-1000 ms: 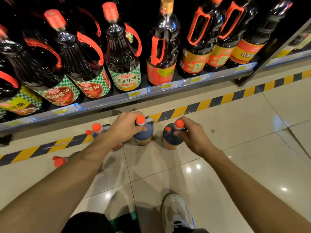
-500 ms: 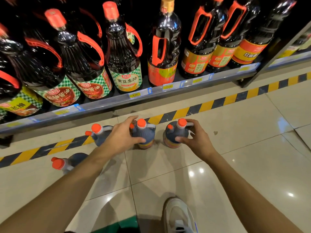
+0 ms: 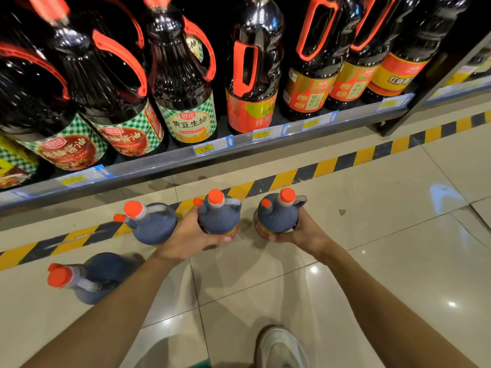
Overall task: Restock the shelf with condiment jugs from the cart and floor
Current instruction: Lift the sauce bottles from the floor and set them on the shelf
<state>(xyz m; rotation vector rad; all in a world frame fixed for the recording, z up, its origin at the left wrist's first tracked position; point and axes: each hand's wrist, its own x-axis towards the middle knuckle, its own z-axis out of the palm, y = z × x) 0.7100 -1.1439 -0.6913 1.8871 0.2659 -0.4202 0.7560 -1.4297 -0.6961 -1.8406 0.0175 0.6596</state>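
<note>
Both grips lower, jugs (image 3: 219, 216) now cupped

My feed's bright overhead, glare spots on glossy floor tiles (image 3: 398, 261), dark shelf (image 3: 186, 160) interior, fisheye bending edges, slight motion blur top-left

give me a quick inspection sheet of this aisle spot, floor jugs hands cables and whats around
surface: glossy tiled floor with a yellow-black stripe.
job's things: four small jugs; left hand grips one, right hand grips another; two more stand to the left.
clutter: nothing seen.
hands: both wrap the lower bodies of their jugs.
cables: nothing seen.
surroundings: shelf full of large dark bottles; shoe below.
</note>
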